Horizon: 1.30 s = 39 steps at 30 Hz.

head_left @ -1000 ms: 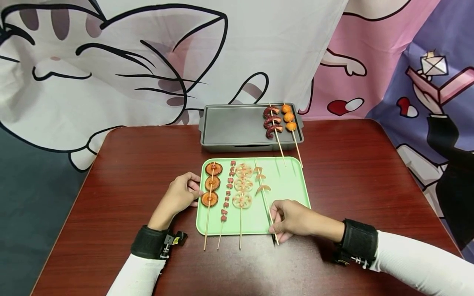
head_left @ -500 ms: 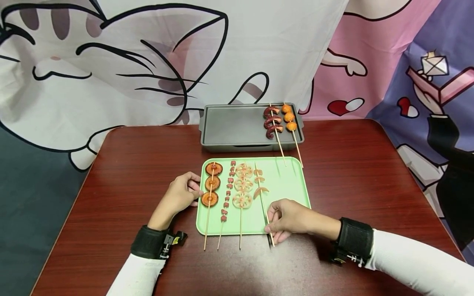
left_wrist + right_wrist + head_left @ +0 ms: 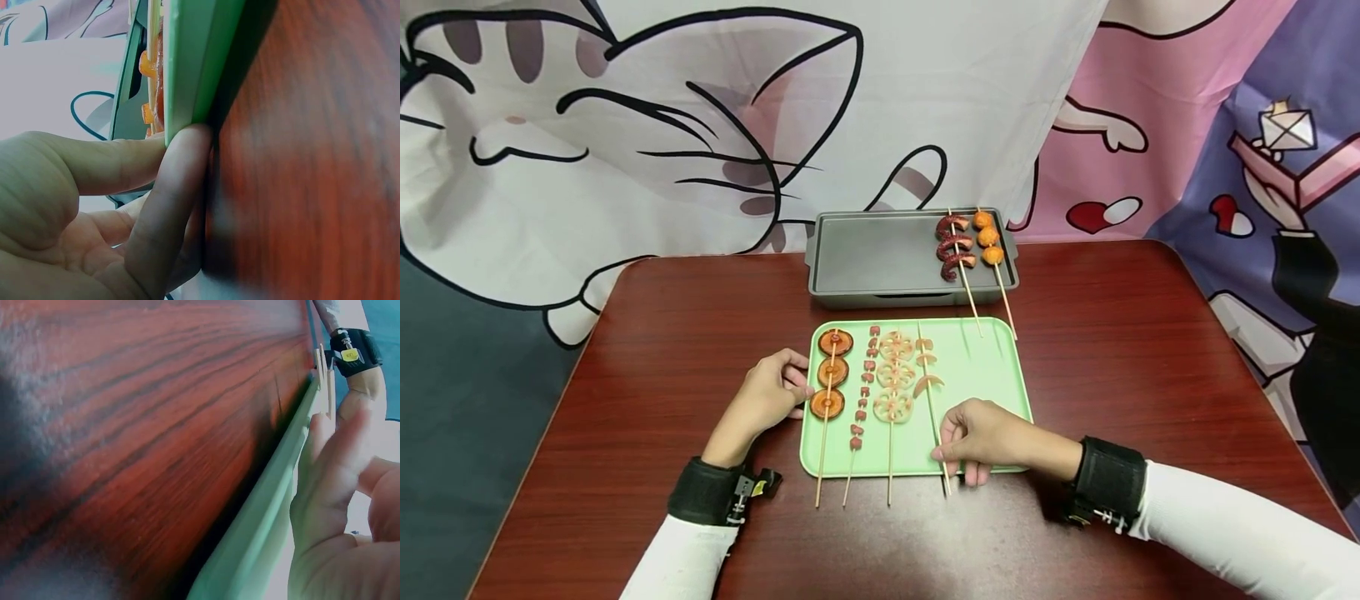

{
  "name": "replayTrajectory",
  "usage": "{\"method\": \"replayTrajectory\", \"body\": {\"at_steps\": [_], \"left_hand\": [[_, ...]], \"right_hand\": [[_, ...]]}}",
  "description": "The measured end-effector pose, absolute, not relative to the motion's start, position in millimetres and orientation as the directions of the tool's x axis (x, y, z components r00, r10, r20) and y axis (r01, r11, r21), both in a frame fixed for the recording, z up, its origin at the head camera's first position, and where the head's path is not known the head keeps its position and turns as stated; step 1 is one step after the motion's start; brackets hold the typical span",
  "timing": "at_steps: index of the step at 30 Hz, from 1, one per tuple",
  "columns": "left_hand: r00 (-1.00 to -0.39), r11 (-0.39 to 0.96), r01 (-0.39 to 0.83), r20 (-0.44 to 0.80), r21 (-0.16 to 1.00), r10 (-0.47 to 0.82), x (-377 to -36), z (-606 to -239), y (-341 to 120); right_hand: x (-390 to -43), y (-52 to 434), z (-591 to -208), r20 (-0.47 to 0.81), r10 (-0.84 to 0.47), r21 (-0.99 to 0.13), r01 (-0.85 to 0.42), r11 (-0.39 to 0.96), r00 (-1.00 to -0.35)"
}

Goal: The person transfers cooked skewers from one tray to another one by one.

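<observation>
My left hand (image 3: pixel 771 385) pinches the left rim of the light green tray (image 3: pixel 985 375); the left wrist view shows thumb and finger on the tray's edge. At the tray's front, my right hand (image 3: pixel 988 437) pinches the stick of a skewer of pale curved pieces (image 3: pixel 928 383). That skewer lies on the tray, its stick end past the front rim. To its left lie a lotus root skewer (image 3: pixel 892 407), a skewer of small red meat cubes (image 3: pixel 860 415) and a skewer of round brown-orange slices (image 3: pixel 827 403). Fingers partly cover the held stick.
Behind the tray stands a grey grill pan (image 3: pixel 880 250). On its right side lie an octopus tentacle skewer (image 3: pixel 955 243) and an orange ball skewer (image 3: pixel 988 237), their sticks reaching over the tray. Everything stands on a dark red wooden table (image 3: pixel 700 308) before a printed cloth.
The right hand has moved slightly left with the skewer of pale pieces, bringing it nearer the lotus root skewer and straighter. The left hand has stayed at the tray's rim.
</observation>
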<state>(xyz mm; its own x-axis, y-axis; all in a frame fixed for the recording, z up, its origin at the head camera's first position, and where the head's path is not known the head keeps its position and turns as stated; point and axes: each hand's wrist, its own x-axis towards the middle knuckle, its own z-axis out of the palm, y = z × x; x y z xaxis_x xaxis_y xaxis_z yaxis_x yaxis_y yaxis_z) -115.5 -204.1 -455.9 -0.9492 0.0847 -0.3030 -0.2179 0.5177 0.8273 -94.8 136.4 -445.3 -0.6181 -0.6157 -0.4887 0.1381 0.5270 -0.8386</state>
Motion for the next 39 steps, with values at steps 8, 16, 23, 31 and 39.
{"method": "replayTrajectory", "body": {"at_steps": [8,16,23,31,39], "left_hand": [[-0.948,0.513,-0.222,-0.306,0.829,0.084,-115,-455,-204],[-0.952,0.507,-0.209,-0.293,0.836,0.091,-115,-457,-205],[-0.952,0.504,-0.217,-0.295,0.836,0.079,-116,-457,-204],[-0.950,0.501,-0.229,-0.305,0.835,0.073,-114,-455,-202],[-0.950,0.506,-0.220,-0.300,0.834,0.081,-113,-454,-203]], "right_hand": [[-97,135,-445,-0.470,-0.606,-0.818,0.058,0.572,-0.642],[-98,136,-443,-0.444,-0.612,-0.811,0.003,0.585,-0.655],[-100,138,-432,-0.356,-0.644,-0.818,-0.107,0.566,-0.677],[-102,145,-408,-0.118,-0.688,-0.790,-0.352,0.502,-0.716],[-110,159,-387,0.044,-0.606,-0.790,-0.399,0.466,-0.794]]}}
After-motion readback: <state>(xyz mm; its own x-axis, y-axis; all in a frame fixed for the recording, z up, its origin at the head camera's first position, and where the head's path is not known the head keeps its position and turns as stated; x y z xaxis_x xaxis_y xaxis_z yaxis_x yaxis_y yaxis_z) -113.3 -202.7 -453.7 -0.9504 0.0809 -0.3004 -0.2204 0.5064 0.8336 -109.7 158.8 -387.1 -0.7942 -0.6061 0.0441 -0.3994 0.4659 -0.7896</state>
